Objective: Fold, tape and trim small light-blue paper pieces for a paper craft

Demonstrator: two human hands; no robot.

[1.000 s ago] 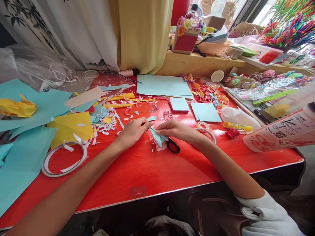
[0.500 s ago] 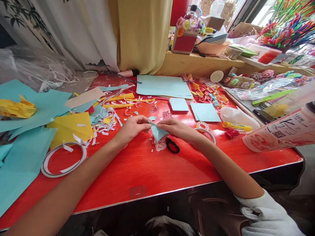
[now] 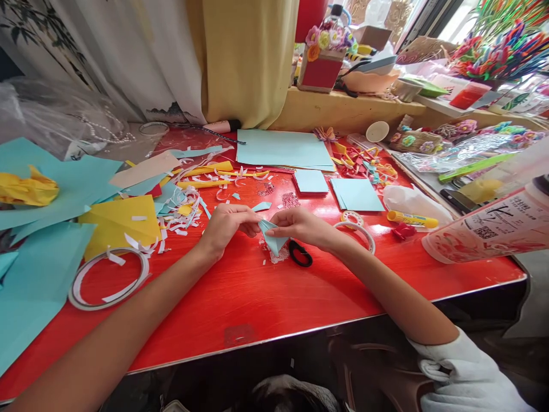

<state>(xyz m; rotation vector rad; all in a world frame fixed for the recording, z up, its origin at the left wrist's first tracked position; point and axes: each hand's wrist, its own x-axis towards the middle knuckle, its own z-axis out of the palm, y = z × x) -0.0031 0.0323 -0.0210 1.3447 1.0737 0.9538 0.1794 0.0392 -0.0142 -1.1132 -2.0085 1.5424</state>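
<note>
Your right hand (image 3: 302, 226) clamps the folded blue paper (image 3: 275, 242), your left hand (image 3: 228, 227) seemingly pinching its tip, over the red surface (image 3: 266, 297) near the black loop (image 3: 307, 262). Folding seems in hand; next, the crease likely wants firm pressing.

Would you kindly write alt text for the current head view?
A person's left hand and right hand hold folded blue paper over a red table, near a black loop handle; square paper stacks lie beyond, scraps leftward.
</note>
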